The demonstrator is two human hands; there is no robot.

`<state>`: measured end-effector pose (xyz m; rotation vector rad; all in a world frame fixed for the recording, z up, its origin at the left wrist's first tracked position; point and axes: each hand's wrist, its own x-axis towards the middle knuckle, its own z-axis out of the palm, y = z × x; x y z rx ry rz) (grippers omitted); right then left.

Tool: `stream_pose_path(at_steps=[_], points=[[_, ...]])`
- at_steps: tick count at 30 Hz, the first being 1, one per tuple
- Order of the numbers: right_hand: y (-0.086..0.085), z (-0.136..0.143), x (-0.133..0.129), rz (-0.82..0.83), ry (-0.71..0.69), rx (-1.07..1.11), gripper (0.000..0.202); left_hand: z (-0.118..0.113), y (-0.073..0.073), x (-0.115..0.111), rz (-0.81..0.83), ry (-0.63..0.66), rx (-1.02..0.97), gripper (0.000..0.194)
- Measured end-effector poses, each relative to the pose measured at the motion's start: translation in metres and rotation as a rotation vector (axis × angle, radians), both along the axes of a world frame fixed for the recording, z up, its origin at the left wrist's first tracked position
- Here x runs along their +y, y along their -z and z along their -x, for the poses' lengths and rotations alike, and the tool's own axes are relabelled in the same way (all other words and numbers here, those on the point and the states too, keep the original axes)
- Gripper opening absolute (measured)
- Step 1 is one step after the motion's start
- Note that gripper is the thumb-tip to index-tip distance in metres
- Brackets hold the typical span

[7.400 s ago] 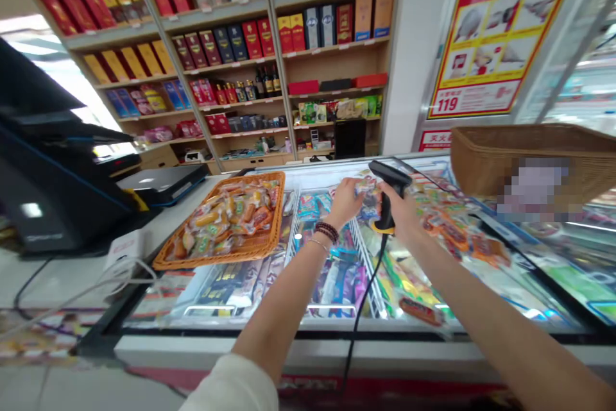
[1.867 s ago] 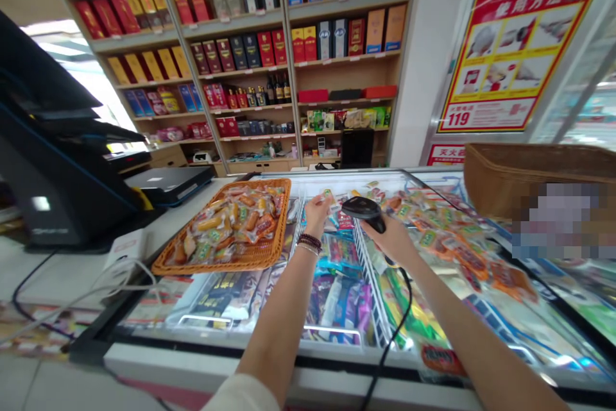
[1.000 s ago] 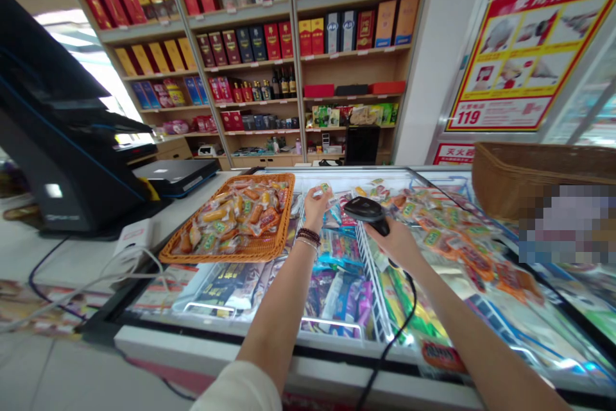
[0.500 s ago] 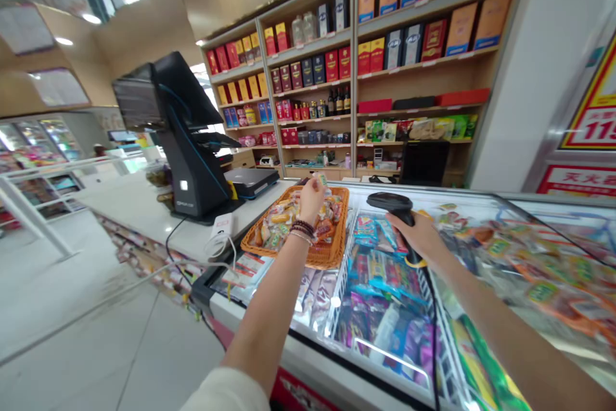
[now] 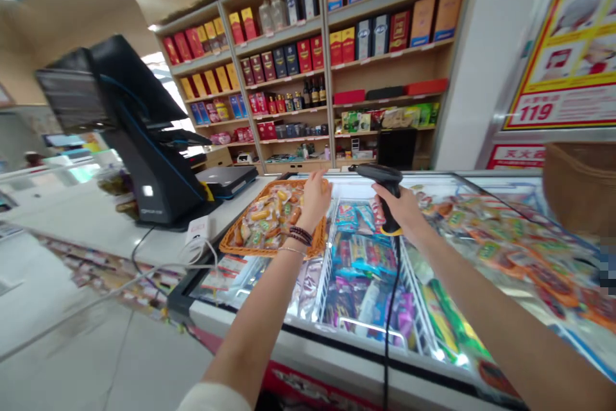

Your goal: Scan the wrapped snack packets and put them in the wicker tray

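Tall shelves (image 5: pixel 391 72) packed with boxes and bottles stand behind the long glass-topped freezer (image 5: pixel 346 358) in front of me. To my left runs a white tabletop (image 5: pixel 72 222), carrying the black cash register (image 5: pixel 154 180) and, just beside it, a flat scale (image 5: pixel 227 179). An orange woven basket (image 5: pixel 244 252) sits on the freezer's left end, holding a heap of wrapped snacks (image 5: pixel 269 215). My left hand (image 5: pixel 316 196) is raised over the basket's right side, released, fingers loosely spread. My right hand (image 5: pixel 403 209) grips the handle of a black scanner (image 5: pixel 385 175) above the freezer, its cable (image 5: pixel 391 308) hanging down towards me. More snack packets (image 5: pixel 500 251) lie spread to the right. Smallest is the dark bead bracelet (image 5: pixel 301 234) around my left wrist.
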<state>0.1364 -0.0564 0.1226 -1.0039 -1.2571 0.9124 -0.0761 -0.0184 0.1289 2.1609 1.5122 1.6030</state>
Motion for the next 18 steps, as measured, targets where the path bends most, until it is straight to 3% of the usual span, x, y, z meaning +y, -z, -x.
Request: stream_pose_path(at_steps=[3, 6, 9, 11, 13, 16, 18], points=[[0.002, -0.044, -0.013, -0.011, 0.132, 0.068, 0.042, -0.079, 0.019, 0.004, 0.063, 0.258, 0.089, 0.039], [0.014, -0.082, -0.024, -0.002, 0.262, 0.11, 0.043, -0.153, 0.049, -0.001, 0.18, 0.452, 0.249, 0.042], [0.031, -0.108, -0.032, 0.041, 0.36, 0.125, 0.042, -0.202, 0.079, -0.011, 0.332, 0.58, 0.438, 0.051], [0.044, -0.118, -0.034, 0.075, 0.404, 0.151, 0.041, -0.218, 0.094, -0.015, 0.39, 0.578, 0.514, 0.039], [0.056, -0.12, -0.034, 0.107, 0.424, 0.159, 0.039, -0.221, 0.103, -0.016, 0.426, 0.474, 0.465, 0.03], [0.07, -0.116, -0.029, 0.161, 0.44, 0.122, 0.04, -0.208, 0.107, -0.006, 0.495, 0.275, 0.165, 0.041], [0.076, -0.112, -0.024, 0.165, 0.415, 0.053, 0.042, -0.195, 0.106, 0.005, 0.581, 0.261, -0.145, 0.048]])
